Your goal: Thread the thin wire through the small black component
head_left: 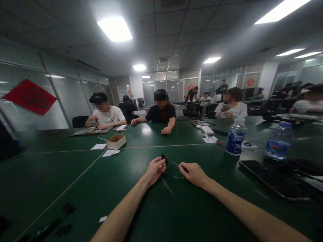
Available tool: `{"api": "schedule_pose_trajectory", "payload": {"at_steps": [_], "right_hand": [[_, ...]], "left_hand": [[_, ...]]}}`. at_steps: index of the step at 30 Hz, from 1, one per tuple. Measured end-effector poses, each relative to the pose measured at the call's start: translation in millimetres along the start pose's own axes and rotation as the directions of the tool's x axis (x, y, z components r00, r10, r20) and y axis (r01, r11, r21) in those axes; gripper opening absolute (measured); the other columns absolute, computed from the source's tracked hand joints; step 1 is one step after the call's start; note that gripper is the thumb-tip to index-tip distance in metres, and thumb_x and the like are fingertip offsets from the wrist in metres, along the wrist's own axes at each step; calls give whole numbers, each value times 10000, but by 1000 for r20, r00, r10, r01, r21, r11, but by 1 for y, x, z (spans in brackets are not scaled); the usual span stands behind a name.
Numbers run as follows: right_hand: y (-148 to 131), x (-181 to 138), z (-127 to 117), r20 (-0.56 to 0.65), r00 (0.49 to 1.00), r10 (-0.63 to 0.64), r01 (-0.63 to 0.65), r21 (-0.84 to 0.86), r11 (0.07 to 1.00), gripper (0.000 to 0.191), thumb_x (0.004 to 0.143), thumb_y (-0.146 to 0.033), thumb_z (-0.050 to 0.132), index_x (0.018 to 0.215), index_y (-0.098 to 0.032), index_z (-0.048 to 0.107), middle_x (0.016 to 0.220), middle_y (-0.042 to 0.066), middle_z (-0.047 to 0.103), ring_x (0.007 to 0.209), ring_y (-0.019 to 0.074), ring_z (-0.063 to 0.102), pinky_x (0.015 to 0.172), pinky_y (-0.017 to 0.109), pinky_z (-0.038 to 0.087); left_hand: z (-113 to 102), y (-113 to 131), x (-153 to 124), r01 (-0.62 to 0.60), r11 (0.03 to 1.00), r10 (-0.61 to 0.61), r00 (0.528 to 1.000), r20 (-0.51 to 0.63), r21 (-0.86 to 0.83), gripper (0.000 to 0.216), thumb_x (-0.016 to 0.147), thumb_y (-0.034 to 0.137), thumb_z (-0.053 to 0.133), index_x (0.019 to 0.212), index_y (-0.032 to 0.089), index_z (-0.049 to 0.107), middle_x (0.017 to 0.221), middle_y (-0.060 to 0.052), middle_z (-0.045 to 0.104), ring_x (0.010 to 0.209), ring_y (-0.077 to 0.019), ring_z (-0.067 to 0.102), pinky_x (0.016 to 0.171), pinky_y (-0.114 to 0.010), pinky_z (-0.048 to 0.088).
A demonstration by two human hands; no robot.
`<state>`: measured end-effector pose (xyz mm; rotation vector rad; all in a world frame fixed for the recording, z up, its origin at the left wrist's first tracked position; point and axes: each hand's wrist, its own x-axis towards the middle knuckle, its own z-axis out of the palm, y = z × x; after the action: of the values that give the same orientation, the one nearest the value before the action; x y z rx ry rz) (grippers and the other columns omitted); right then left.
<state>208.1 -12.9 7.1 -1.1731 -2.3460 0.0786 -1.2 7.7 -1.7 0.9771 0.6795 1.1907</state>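
Small black part [164, 157] pinched aloft; thin dark-handled tool [179, 166] pointing toward it.

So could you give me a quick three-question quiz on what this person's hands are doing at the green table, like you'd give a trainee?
1. True or false: the left hand pinches a small black part in its fingertips.
2. What does the right hand hold? A) a water bottle B) a thin screwdriver C) a phone
3. Fill in: the cardboard box sits on the ___ side of the table, from the person's view.

Key: 1 true; 2 B; 3 left.
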Motion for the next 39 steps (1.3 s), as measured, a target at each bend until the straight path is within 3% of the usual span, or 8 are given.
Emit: {"api": "schedule_pose_trajectory", "payload": {"at_steps": [5, 8, 10, 13, 21, 29, 39], "right_hand": [[1, 0, 0, 2, 1000, -23, 23, 4, 1000, 310, 931, -304, 335, 882, -183, 616, 716, 23, 646, 618, 128, 593, 604, 221, 405], [0, -1, -1, 11, 999, -42, 42, 35, 999, 311, 934, -302, 332, 892, -177, 614, 727, 25, 650, 618, 126, 594, 602, 219, 410], [-1, -1, -2, 8, 999, -48, 48, 40, 998, 309, 935, -304, 334, 888, -178, 612, 720, 24, 646, 614, 125, 592, 598, 219, 410], [-1, -1, -1, -2, 999, -53, 53, 37, 998, 305, 936, -299, 338, 887, -177, 613, 726, 27, 647, 622, 127, 593, 604, 222, 413], [-2, -1, -2, 7, 998, -54, 54, 30, 998, 301, 933, -297, 343, 891, -181, 617, 720, 24, 650, 618, 128, 596, 603, 221, 416], [-2, 0, -2, 26, 998, -60, 60, 8, 998, 299, 926, -290, 353, 887, -180, 629, 718, 26, 654, 615, 128, 594, 602, 217, 412], [-3, 0, -3, 50, 997, -52, 53, -21, 998, 285, 920, -281, 366, 889, -192, 634, 725, 25, 658, 619, 130, 599, 605, 215, 414]], "left_hand": [[-2, -5, 3, -37, 999, 37, 999, -14, -18, 409, 641, 380, 789, 874, 91, 616, 518, 68, 373, 451, -25, 330, 437, -132, 249], [-1, -5, 2, -52, 999, 52, 998, -28, 6, 408, 644, 394, 784, 880, 96, 636, 583, 32, 462, 501, -35, 386, 480, -144, 295], [0, -5, 2, -55, 998, 56, 998, -36, 18, 394, 644, 391, 783, 885, 112, 644, 730, -23, 562, 604, -64, 476, 545, -161, 357], [0, -5, 1, -63, 998, 63, 998, -21, 27, 383, 648, 374, 783, 901, 119, 650, 905, -70, 599, 750, -104, 534, 645, -187, 408], [3, -4, -2, -81, 994, 82, 997, -11, 70, 458, 668, 371, 772, 1031, 136, 620, 903, -77, 606, 740, -114, 551, 683, -226, 427], [4, -5, -1, -68, 991, 70, 997, -15, 115, 482, 665, 398, 765, 1029, 118, 618, 995, -126, 631, 783, -141, 575, 675, -226, 408], [1, -8, 2, -118, 987, 118, 993, -2, 110, 452, 630, 370, 792, 983, 130, 644, 986, -111, 634, 928, -196, 575, 827, -286, 433]]}}
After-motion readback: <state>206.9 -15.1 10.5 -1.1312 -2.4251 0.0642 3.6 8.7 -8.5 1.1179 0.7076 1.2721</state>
